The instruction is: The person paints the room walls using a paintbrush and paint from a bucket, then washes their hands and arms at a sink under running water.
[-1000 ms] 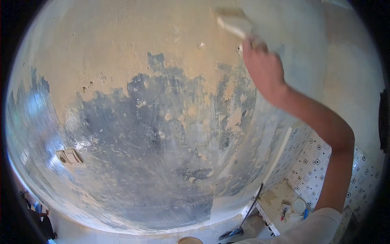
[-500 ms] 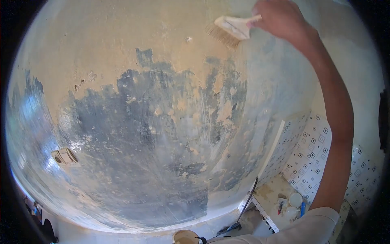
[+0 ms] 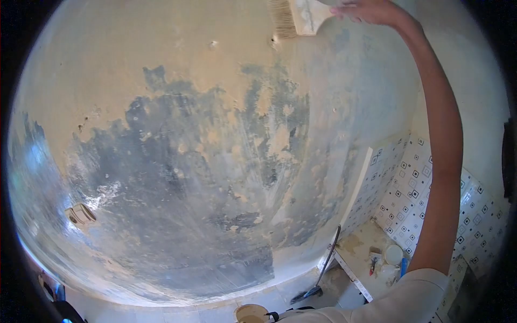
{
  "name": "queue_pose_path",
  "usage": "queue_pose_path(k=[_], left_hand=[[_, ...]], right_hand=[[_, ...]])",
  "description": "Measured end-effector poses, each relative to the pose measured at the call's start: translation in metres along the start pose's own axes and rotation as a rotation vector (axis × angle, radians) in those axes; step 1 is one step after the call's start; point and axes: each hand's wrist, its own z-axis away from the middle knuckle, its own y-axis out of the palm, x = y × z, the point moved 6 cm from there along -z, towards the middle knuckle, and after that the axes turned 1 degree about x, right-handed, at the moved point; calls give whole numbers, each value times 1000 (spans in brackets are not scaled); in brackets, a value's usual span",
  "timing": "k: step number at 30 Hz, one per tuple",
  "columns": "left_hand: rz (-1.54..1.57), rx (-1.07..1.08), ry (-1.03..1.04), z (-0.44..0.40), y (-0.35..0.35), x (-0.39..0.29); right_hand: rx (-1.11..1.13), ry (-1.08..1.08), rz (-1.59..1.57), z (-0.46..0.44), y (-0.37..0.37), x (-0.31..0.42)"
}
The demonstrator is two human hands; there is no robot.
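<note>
At the top of the view, my right hand (image 3: 369, 11) is closed round the handle of a wide brush (image 3: 304, 17). Its pale bristles point left and lie against or very near the wall (image 3: 215, 134). That wall is beige above, with a large patchy blue-grey area below. Two small holes show in the beige part, one just under the bristles. My right arm reaches up along the right side. My left hand is out of view.
A switch or socket plate (image 3: 81, 215) is low on the left wall. At the bottom are a bucket (image 3: 251, 313) and a long-handled broom (image 3: 327, 259). A counter (image 3: 358, 245) holds a smaller brush (image 3: 374, 260) and a white container (image 3: 393, 254). Dark shapes show at lower left.
My right hand stays high while the brush has turned so its bristles point left instead of down-left. The wall, switch plate and counter have shifted leftward in view.
</note>
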Motion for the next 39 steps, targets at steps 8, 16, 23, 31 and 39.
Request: queue_pose_path(k=[8,16,23,31,39], left_hand=[[272,5,22,9,18,16],[97,-42,28,5,11,6],[-80,-68,54,-4,-4,-11],[-237,49,258,-41,-27,-29],[-85,48,206,-60,-45,-35]], right_hand=[[128,322,-302,50,69,-193],[-228,489,513,95,84,-306],[-200,536,412,87,123,-177],[-250,-23,195,104,55,60],[189,10,-118,105,15,155]])
